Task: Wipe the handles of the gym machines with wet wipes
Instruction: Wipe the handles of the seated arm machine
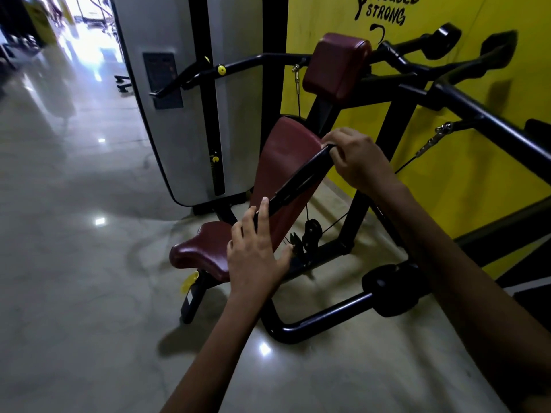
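I hold a flat black pack (301, 177) slanted in front of the gym machine's maroon backrest (283, 150). My right hand (354, 159) pinches its upper end with curled fingers. My left hand (256, 251) lies with fairly straight fingers against its lower end, thumb spread away to the right. I cannot tell what the pack contains. The machine's black padded handles (444, 40) stick out at the upper right by the yellow wall. No loose wipe is in view.
The machine has a maroon seat (202, 248), a headrest pad (337, 67) and a black floor frame with a roller pad (390, 287). A grey weight-stack housing (167, 114) stands left. The yellow wall (447, 174) bounds the right. Glossy floor runs left.
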Demonstrator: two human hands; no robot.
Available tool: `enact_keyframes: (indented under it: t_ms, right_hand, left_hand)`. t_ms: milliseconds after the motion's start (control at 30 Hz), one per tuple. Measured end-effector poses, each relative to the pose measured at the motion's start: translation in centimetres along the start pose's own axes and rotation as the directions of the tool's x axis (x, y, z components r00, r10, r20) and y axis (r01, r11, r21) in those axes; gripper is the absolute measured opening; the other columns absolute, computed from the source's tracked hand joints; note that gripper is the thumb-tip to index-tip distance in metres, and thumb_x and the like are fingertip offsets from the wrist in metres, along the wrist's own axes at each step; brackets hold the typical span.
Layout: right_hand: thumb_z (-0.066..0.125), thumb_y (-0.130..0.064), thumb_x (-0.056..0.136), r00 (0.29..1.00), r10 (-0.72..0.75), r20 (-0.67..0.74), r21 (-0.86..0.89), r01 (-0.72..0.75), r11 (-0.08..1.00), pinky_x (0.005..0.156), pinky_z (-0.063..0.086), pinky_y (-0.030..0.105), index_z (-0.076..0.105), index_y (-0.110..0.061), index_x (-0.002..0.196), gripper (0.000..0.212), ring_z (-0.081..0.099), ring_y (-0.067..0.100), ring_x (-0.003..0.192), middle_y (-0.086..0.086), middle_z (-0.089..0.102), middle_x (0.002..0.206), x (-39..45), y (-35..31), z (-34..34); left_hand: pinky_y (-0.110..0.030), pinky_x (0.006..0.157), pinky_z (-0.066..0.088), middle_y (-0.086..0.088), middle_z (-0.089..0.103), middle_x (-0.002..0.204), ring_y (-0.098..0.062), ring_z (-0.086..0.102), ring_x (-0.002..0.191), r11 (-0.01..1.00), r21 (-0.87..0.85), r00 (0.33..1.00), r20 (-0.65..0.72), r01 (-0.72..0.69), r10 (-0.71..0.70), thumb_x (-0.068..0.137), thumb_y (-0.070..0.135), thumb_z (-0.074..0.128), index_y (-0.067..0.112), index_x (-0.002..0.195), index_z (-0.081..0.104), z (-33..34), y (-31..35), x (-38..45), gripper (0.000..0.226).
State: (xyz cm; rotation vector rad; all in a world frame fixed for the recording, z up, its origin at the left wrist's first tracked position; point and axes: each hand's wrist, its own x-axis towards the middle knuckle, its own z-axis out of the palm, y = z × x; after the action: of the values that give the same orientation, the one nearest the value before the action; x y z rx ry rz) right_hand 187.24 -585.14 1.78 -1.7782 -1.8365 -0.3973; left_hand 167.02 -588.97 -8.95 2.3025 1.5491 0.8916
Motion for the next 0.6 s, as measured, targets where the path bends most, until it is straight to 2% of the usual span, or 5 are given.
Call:
enact_keyframes:
  t_ms: [167, 367, 433, 500, 600]
  right_hand:
    - [0.037, -0.011, 0.091, 0.901, 0.434, -0.006, 0.548, -0.36, 0.755, 0.063, 0.047, 0.031, 0.068, -0.006, 0.097, 0.032, 0.061, 0.027, 0.076, 0.015, 0.068, 0.089, -0.7, 0.0, 0.5]
    - [0.047, -0.012, 0.096, 0.885, 0.439, -0.155, 0.511, -0.308, 0.803, 0.056, 0.038, 0.005, 0.066, -0.004, 0.111, 0.026, 0.055, -0.006, 0.061, 0.002, 0.064, 0.084, -2.1, -0.5, 0.6]
    - [0.047, -0.011, 0.096, 0.881, 0.443, -0.167, 0.55, -0.289, 0.783, 0.06, 0.046, 0.01, 0.065, -0.003, 0.114, 0.027, 0.06, -0.002, 0.069, 0.003, 0.066, 0.089, -1.4, -0.9, 0.7]
    - [0.045, -0.009, 0.096, 0.838, 0.536, -0.101, 0.689, -0.33, 0.646, 0.069, 0.054, 0.035, 0.066, 0.004, 0.105, 0.027, 0.065, 0.023, 0.076, 0.017, 0.069, 0.091, -1.1, -1.6, 0.9]
    - [0.038, 0.001, 0.092, 0.737, 0.654, 0.169, 0.883, -0.408, 0.232, 0.058, 0.048, 0.026, 0.058, 0.006, 0.071, 0.029, 0.051, 0.012, 0.05, 0.007, 0.052, 0.06, -1.7, -2.1, 1.0]
  left_hand:
    - [-0.038, 0.101, 0.036, -0.004, 0.024, 0.15, -0.023, 0.03, 0.131, 1.0, 0.005, 1.0, 0.004, -0.006, 0.006, 0.085, 0.045, 0.058, 0.026, 0.152, 0.005, 0.0, -0.1, 0.0, 0.088]
    - [-0.04, 0.1, 0.036, -0.006, 0.027, 0.149, -0.026, 0.032, 0.129, 1.0, -0.001, 1.0, -0.003, -0.003, 0.003, 0.083, 0.044, 0.061, 0.024, 0.152, 0.009, 0.1, 0.0, 0.1, 0.089]
    - [-0.041, 0.101, 0.036, -0.007, 0.028, 0.149, -0.026, 0.032, 0.129, 1.0, -0.003, 1.0, -0.005, -0.001, 0.001, 0.083, 0.043, 0.062, 0.023, 0.151, 0.01, 0.1, 0.0, 0.1, 0.089]
    - [-0.04, 0.102, 0.035, -0.006, 0.027, 0.149, -0.026, 0.032, 0.129, 1.0, -0.002, 1.0, -0.004, -0.003, 0.003, 0.083, 0.044, 0.062, 0.024, 0.151, 0.009, 0.0, 0.0, 0.1, 0.089]
    - [-0.038, 0.103, 0.034, -0.005, 0.024, 0.15, -0.024, 0.029, 0.13, 1.0, 0.002, 1.0, 0.005, -0.004, 0.004, 0.084, 0.046, 0.06, 0.025, 0.152, 0.005, 0.0, 0.0, 0.1, 0.089]
